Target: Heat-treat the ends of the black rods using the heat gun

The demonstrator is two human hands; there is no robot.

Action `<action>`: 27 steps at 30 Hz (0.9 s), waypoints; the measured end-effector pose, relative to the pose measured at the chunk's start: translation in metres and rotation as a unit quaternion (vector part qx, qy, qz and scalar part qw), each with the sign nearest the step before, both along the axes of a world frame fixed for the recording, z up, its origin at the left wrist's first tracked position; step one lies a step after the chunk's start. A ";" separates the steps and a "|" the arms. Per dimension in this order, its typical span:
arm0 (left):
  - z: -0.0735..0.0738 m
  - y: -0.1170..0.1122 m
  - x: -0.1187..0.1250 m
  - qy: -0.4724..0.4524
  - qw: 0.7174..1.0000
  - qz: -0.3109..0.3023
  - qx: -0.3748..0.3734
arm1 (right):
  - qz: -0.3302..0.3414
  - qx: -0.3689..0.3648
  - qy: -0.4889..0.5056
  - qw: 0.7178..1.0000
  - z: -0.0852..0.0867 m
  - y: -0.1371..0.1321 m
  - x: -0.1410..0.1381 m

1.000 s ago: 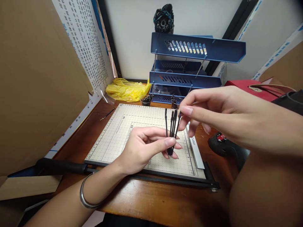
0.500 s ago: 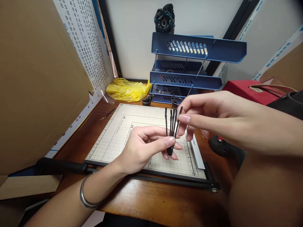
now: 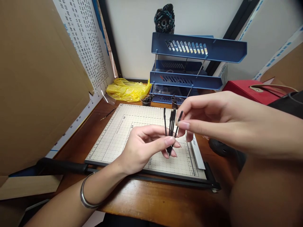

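Observation:
My left hand (image 3: pixel 144 148) pinches a small fanned bunch of thin black sticks (image 3: pixel 171 121) by their lower ends, between thumb and fingers. They stand roughly upright, each with a slight bulge near the top. My right hand (image 3: pixel 201 119) has thumb and forefinger closed on the upper part of the rightmost stick (image 3: pixel 180 117), which leans away from the others. Its lower end still lies at my left fingers. Both hands are above a cream paper cutter board (image 3: pixel 111 138) with printed grid lines.
Behind the board stand two clear cups (image 3: pixel 147 101) of black pieces, a yellow plastic bag (image 3: pixel 127 90) and a blue tiered tray rack (image 3: pixel 199 47). The cutter's black handle (image 3: pixel 61 165) extends left. A red box (image 3: pixel 246 90) and a black tool (image 3: pixel 220 146) are at right.
The rightmost stick has dropped slightly and tilted further from the bunch, with my right fingers moving down a little. The middle sticks have drawn closer together. My left hand stays in place.

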State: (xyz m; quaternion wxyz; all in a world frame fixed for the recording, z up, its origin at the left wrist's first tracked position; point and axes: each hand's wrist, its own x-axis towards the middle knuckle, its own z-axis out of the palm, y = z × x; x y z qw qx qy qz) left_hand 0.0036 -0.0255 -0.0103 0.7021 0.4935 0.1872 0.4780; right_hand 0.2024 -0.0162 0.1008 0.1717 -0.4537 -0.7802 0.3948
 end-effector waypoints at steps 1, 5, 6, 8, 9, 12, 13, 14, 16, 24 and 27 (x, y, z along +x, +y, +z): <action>0.000 0.000 0.000 -0.002 1.000 0.001 0.001 | 0.006 0.003 0.000 1.000 0.000 0.000 0.001; -0.001 0.001 0.000 -0.007 1.000 0.005 0.010 | 0.026 0.009 -0.004 1.000 0.000 0.001 0.005; -0.001 0.001 0.000 -0.007 1.000 0.004 0.010 | 0.026 0.009 -0.005 1.000 0.000 0.001 0.006; -0.001 0.001 0.000 -0.008 1.000 0.002 0.006 | 0.026 0.008 -0.007 1.000 -0.001 0.001 0.007; -0.001 0.001 0.000 -0.008 1.000 0.002 0.004 | 0.027 0.007 -0.006 1.000 -0.001 0.001 0.007; 0.000 0.001 0.000 -0.009 1.000 0.001 0.000 | 0.028 0.008 -0.008 1.000 -0.001 0.001 0.008; 0.000 0.001 0.001 -0.008 1.000 0.000 -0.001 | 0.027 0.010 -0.009 1.000 -0.001 0.002 0.008; 0.001 0.001 0.001 -0.008 1.000 0.000 -0.002 | 0.027 0.012 -0.011 1.000 -0.001 0.002 0.007; 0.001 0.001 0.001 -0.010 1.000 0.000 -0.005 | 0.026 0.013 -0.012 1.000 -0.001 0.003 0.007; 0.000 0.000 0.000 -0.009 1.000 -0.002 -0.007 | 0.023 0.009 -0.019 1.000 -0.003 0.003 0.008; 0.000 0.001 0.000 -0.008 1.000 -0.002 -0.008 | 0.024 0.012 -0.019 0.999 -0.002 0.003 0.008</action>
